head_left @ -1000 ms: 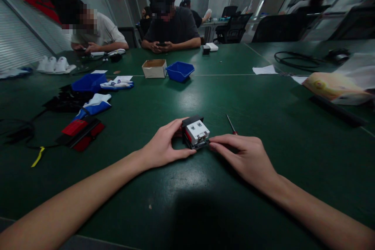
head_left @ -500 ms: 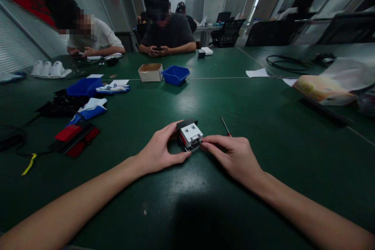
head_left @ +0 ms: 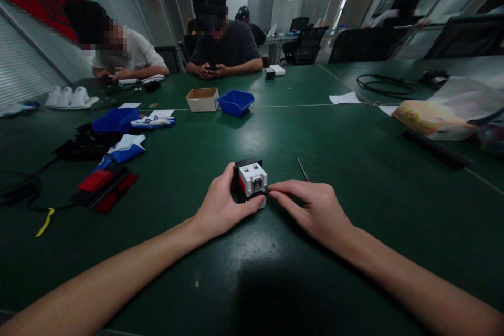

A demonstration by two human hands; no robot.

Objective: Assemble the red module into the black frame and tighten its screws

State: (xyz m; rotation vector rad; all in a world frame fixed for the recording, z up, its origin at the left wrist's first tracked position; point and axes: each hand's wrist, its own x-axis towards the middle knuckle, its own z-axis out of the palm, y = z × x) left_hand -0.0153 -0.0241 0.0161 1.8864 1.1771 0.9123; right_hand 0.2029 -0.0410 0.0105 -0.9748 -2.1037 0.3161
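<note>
At the far left of the counter (head_left: 173,283), a yellow strip (head_left: 45,222) lies on the surface, near a red and black case (head_left: 104,189). Beyond the case are a blue and white glove (head_left: 124,149), a blue tray (head_left: 115,121) and, just right of that tray, another glove (head_left: 153,122). Farther right, a cardboard box (head_left: 202,101) stands beside a second blue tray (head_left: 236,103). Nearer, the left hand (head_left: 222,199) grips a small white device (head_left: 252,176) with black and red parts, its thumb along the near edge and its other fingers mostly hidden behind. The device is near the middle of the counter, between both hands. A screwdriver (head_left: 302,168) lies just beyond the right hand (head_left: 311,207), whose thumb and forefinger come close together at the device's lower right corner; I cannot tell whether they are closed on a small part. Farther right are a sheet of paper (head_left: 344,98), a coiled black cable (head_left: 384,86), a plastic bag (head_left: 433,115) and a dark bar (head_left: 435,150).
</note>
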